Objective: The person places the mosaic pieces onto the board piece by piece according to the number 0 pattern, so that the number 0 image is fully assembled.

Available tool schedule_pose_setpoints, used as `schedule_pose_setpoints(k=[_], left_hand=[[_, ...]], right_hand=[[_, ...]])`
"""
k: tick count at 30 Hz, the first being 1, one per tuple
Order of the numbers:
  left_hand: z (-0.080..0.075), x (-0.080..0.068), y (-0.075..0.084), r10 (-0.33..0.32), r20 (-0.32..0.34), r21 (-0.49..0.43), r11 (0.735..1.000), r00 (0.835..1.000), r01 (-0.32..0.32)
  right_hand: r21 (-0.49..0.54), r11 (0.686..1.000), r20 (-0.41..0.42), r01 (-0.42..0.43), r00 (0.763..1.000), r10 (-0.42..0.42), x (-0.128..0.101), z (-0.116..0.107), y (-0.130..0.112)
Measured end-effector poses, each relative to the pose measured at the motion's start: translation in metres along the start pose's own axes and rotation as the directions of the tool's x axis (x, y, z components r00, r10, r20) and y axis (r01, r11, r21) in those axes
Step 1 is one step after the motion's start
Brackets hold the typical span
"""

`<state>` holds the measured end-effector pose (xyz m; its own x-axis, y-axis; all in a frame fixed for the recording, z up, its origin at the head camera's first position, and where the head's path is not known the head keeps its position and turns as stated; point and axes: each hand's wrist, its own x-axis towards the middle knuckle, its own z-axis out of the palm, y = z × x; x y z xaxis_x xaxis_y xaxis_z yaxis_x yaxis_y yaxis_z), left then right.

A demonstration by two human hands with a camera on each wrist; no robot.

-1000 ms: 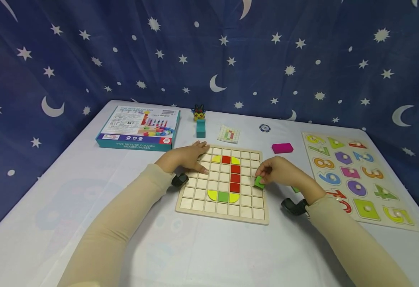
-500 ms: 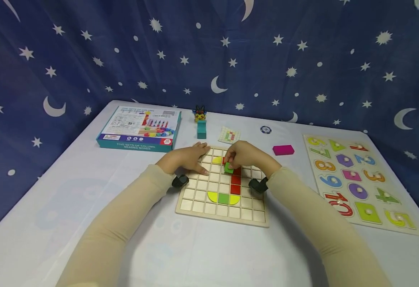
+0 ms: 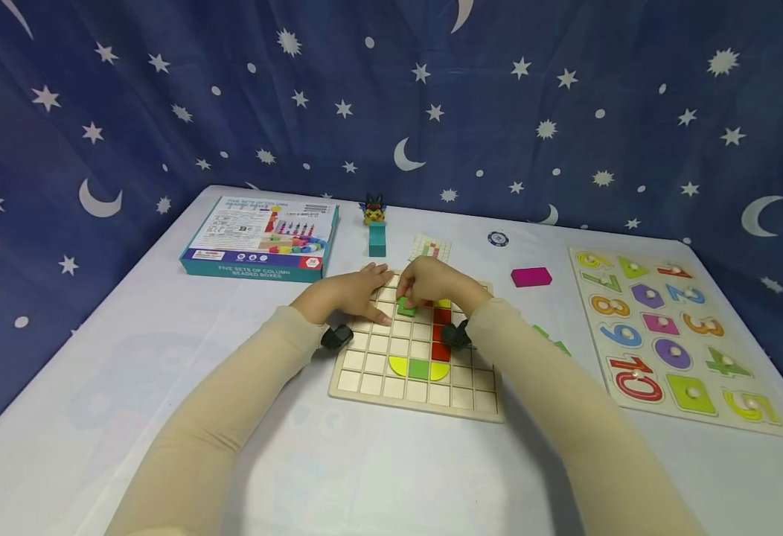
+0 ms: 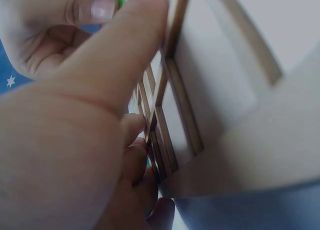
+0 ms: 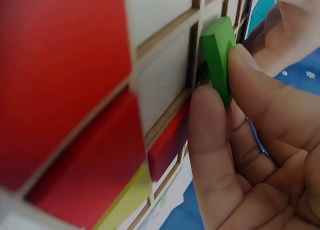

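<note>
Fingers of the right hand [image 3: 432, 286] pinch a green block [image 3: 406, 305] at mid-frame over the grid board [image 3: 418, 394]; left hand [image 3: 351, 294] lies flat, fingers straight, on its upper-left edge.

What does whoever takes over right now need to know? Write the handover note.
Right hand: pinches the green piece over the upper left cells of the grid board, tilted, not seated.
Left hand: fingers flat on the board's upper left corner, steadying it.
Done: red column in place; yellow and green row beneath it.
Left: seat the green piece. More green pieces lie on the table, right of the board.
</note>
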<state>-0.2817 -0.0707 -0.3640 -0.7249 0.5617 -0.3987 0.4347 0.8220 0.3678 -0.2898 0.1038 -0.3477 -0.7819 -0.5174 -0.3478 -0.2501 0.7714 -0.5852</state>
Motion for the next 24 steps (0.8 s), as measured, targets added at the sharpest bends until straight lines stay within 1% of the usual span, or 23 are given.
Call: schedule_pose_setpoints(k=[3,7,14,20,24], left_hand=[[0.001,0.000,-0.001,0.006,-0.003,0.004,1.000,1.000,-0.006],[0.001,0.001,-0.002,0.003,-0.006,0.002,1.000,1.000,-0.003],[0.001,-0.001,-0.001,-0.004,-0.003,0.004,1.000,1.000,0.004],[0.000,0.000,-0.001,0.000,0.000,0.010,1.000,1.000,0.000],[-0.001,0.000,-0.001,-0.003,0.004,0.000,1.000,1.000,0.003]], right_hand=[[-0.036,0.999,0.009,-0.003,1.000,0.004,0.001,0.003,-0.003],[-0.085,0.996,-0.001,-0.006,1.000,0.006,0.002,0.006,-0.006],[-0.094,0.995,-0.003,0.023,1.000,-0.023,-0.002,0.006,-0.005],[-0.046,0.999,-0.030,0.028,0.999,-0.029,-0.013,-0.003,0.000],[-0.054,0.998,-0.049,0.027,0.998,-0.030,-0.023,-0.011,0.009]])
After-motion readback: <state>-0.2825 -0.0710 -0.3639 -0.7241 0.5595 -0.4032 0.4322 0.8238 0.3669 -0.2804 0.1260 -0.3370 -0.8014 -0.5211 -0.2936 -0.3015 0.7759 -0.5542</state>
